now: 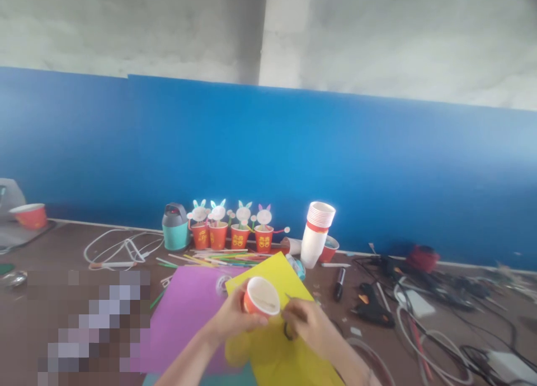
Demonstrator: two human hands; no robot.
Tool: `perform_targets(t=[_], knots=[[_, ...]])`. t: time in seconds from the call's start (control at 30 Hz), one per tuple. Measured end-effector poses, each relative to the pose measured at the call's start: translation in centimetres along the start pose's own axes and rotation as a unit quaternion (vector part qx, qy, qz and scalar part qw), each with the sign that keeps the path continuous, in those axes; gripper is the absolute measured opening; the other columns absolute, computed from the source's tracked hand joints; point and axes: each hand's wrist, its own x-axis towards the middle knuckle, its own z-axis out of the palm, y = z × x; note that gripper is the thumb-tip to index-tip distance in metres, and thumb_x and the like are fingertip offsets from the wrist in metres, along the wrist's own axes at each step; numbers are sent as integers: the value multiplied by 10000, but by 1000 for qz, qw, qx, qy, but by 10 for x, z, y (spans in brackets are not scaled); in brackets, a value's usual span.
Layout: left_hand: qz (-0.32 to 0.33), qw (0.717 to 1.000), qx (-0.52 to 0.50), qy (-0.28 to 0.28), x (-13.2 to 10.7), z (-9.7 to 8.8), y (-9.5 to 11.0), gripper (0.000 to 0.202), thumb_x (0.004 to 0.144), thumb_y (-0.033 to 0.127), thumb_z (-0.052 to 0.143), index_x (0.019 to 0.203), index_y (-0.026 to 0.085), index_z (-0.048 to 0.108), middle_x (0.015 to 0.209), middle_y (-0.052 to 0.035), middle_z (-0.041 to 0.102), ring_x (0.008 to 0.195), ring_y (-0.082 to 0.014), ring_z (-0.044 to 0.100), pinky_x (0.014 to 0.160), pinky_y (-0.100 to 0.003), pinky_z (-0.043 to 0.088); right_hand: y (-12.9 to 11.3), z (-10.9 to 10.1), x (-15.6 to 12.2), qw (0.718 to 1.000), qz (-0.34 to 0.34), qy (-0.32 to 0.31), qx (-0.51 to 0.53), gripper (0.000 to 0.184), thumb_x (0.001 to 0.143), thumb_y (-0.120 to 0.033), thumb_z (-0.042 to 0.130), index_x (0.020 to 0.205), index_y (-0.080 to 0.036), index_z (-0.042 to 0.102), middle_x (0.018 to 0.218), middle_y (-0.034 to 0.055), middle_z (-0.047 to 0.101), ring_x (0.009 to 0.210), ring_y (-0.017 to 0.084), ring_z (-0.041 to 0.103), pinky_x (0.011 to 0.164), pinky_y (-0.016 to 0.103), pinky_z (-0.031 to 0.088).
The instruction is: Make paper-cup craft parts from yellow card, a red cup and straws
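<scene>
My left hand [231, 319] is wrapped round a small orange paper cup [260, 297] with a white inside, tipped so its mouth faces me. My right hand [307, 323] is closed on a pair of black-handled scissors [289, 325], with the thin blade tip close to the cup's rim. Both hands hover over a yellow paper sheet [274, 352] that overlaps a purple sheet [184, 313].
Along the blue wall stand several orange cups with bunny faces [230, 226], a teal container [175, 227] and a stack of cups [318, 234]. Coloured sticks [218, 258], a marker [339, 283], a black glue gun [371, 305] and tangled cables [440, 313] lie around.
</scene>
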Motion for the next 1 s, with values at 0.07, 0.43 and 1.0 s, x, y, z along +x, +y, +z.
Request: perform_targets(t=[0.07,0.43,1.0], knots=[[24,999,22,18,-1,0,4,588,560,386,837,1045,166,587,928,-71,672,859,-242,616,782,-347,481,0,-3,0,994,-56,70,-58,223,846,-342,567,712,-182,648,672,30,685,656,183,629,628,269,442],[77,981,144,103,-6,10,16,680,549,244,832,1183,259,587,1250,-82,596,1219,-328,493,1027,-402,400,5,-9,-3,919,-226,238,-220,161,878,-319,590,758,-212,599,724,29,654,721,212,588,706,320,381],[85,988,79,105,-6,21,-2,755,617,217,786,1295,255,456,1273,-106,548,1207,-292,488,1048,-428,349,4,0,-4,902,-260,223,-265,198,910,-249,510,731,-206,581,671,18,636,623,167,587,592,261,371]])
